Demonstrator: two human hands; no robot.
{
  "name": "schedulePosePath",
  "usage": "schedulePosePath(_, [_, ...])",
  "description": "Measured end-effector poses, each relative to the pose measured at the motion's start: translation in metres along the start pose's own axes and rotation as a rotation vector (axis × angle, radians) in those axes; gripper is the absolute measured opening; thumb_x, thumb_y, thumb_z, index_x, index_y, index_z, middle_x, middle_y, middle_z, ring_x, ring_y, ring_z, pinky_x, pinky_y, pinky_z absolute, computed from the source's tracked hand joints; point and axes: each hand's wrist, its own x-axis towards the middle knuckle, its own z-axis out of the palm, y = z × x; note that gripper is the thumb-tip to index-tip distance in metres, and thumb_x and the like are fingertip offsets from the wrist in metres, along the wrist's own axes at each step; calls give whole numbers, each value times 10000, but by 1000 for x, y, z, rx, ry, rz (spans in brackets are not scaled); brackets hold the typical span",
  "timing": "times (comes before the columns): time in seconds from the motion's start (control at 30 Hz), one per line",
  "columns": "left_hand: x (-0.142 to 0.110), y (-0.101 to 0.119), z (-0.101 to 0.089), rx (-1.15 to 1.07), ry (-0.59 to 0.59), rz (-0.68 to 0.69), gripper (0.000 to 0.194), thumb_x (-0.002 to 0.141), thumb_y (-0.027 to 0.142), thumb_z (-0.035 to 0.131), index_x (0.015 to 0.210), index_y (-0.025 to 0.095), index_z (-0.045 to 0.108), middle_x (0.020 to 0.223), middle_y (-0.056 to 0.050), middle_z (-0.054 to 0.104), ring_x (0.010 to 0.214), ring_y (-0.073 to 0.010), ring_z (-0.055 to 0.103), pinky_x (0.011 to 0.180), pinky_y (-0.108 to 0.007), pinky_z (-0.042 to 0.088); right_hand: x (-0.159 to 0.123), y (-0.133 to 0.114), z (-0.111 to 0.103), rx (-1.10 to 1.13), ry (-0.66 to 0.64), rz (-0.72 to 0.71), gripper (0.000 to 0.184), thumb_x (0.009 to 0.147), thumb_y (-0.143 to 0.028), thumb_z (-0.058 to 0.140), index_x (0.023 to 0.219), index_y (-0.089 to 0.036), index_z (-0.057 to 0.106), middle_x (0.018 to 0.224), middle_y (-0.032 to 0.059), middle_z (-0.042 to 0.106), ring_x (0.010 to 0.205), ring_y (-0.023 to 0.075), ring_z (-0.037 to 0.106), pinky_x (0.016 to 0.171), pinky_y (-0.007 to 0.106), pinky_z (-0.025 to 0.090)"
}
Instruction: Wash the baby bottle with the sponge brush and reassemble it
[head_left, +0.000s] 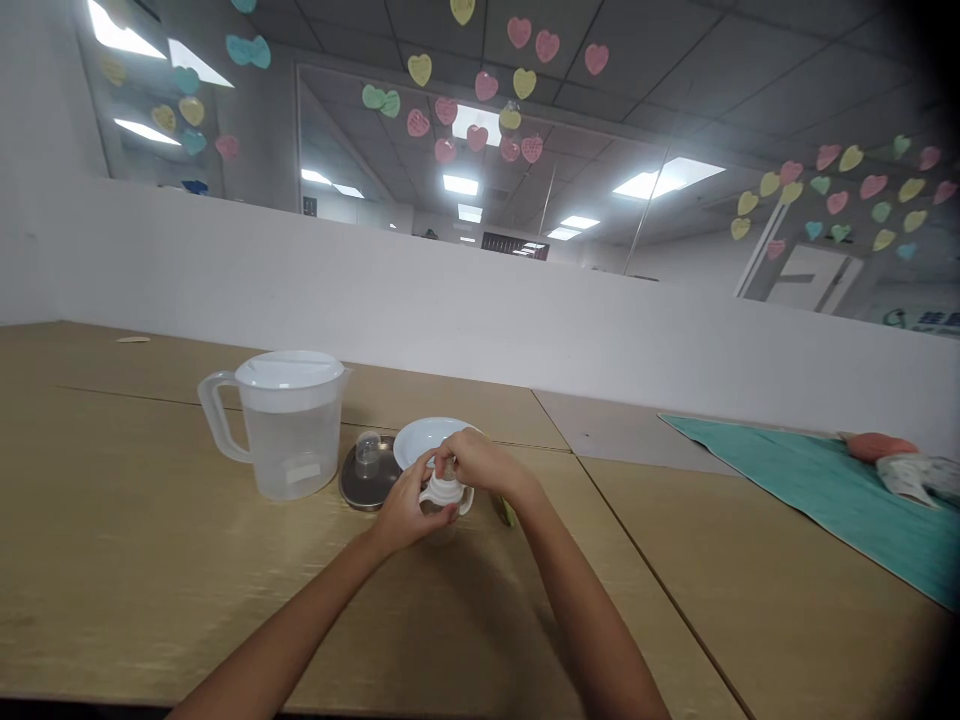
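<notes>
A: What is being held?

B: A bottle (445,490) with a white top and white handles. It is held by the left hand (405,512), with thumb and fingers wrapped around it.

A: And the right hand (478,462)?

B: It is held over the bottle's top. Its fingers are bent in close together, but whether anything is pinched there cannot be told.

A: Where is the bottle?

B: Just in front of a plate (420,438), over the table (172,570). Whether it is rested on the wood cannot be told.

A: What can be seen to the left?

B: A metal tray (358,494) with a clear cap (367,450) set on it, then a big jug (292,445) topped with a lid (289,370).

A: And to the right?

B: A green thing (508,513) is partly hidden by the right arm. Well apart, a green cloth (787,500) is spread out.
</notes>
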Motion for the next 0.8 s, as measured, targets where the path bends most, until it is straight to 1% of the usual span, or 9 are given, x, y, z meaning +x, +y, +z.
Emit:
schedulePosePath(0.07, [0, 0, 0, -1, -2, -10, 722, 667, 395, 637, 1281, 187, 320, 1084, -63, 615, 990, -223, 560, 849, -333, 426, -1, -1, -1, -26, -6, 25, 302, 661, -17, 463, 766, -167, 703, 734, 22, 657, 663, 110, 539, 597, 194, 336])
schedulePosePath(0.17, [-1, 0, 0, 0, -23, -26, 717, 667, 383, 635, 1279, 193, 312, 1060, -64, 627, 984, -232, 559, 862, -354, 413, -3, 4, -2, -37, -21, 33, 360, 647, -14, 482, 874, -192, 697, 755, 11, 657, 662, 105, 539, 584, 187, 332])
schedulePosePath(0.27, [-1, -2, 0, 11, -40, -41, 640, 672, 391, 632, 1211, 189, 353, 1000, -58, 642, 952, -231, 566, 845, -355, 416, -7, 12, -4, 13, -36, 61, 330, 665, -95, 548, 956, -195, 669, 776, 8, 656, 646, 100, 537, 564, 184, 331])
schedulePosePath(0.4, [-1, -2, 0, 53, -43, -39, 459, 679, 421, 610, 1051, 187, 479, 969, -57, 620, 912, -226, 558, 802, -341, 428, -7, 13, -3, 41, -55, 184, 210, 687, -293, 620, 840, -153, 660, 701, 16, 639, 603, 100, 530, 541, 193, 323])
schedulePosePath(0.47, [0, -1, -1, 66, -43, -11, 439, 690, 424, 597, 1051, 188, 513, 984, -64, 605, 910, -224, 547, 812, -346, 424, -6, 10, -1, -13, -28, 237, 217, 680, -348, 632, 769, -151, 653, 697, 27, 635, 620, 114, 534, 536, 205, 313])
schedulePosePath(0.53, [2, 0, -2, 73, -39, 27, 441, 697, 428, 593, 1062, 187, 535, 1004, -72, 596, 930, -231, 533, 835, -357, 416, -5, 9, 0, -57, -1, 250, 260, 669, -400, 640, 765, -158, 649, 746, 40, 642, 667, 134, 547, 542, 215, 310])
schedulePosePath(0.63, [3, -1, -4, 82, -39, 76, 414, 692, 427, 605, 1026, 186, 566, 1016, -76, 591, 952, -242, 517, 861, -374, 404, -6, 11, 0, -19, -4, 181, 450, 642, -467, 658, 993, -188, 613, 908, 47, 646, 772, 159, 566, 593, 222, 344])
schedulePosePath(0.7, [3, -2, -5, 74, -52, 78, 421, 685, 413, 614, 1039, 189, 568, 1009, -74, 595, 947, -244, 519, 864, -382, 404, -6, 12, 0, 24, -33, 109, 604, 634, -452, 671, 1169, -216, 519, 1015, 52, 628, 846, 171, 569, 640, 229, 368])
schedulePosePath(0.8, [3, -4, -4, 52, -74, 46, 426, 680, 392, 620, 1054, 195, 565, 1006, -68, 601, 953, -245, 525, 872, -389, 406, -5, 10, 3, 17, -60, 95, 676, 656, -417, 652, 1262, -219, 427, 1019, 63, 631, 891, 196, 575, 656, 244, 384])
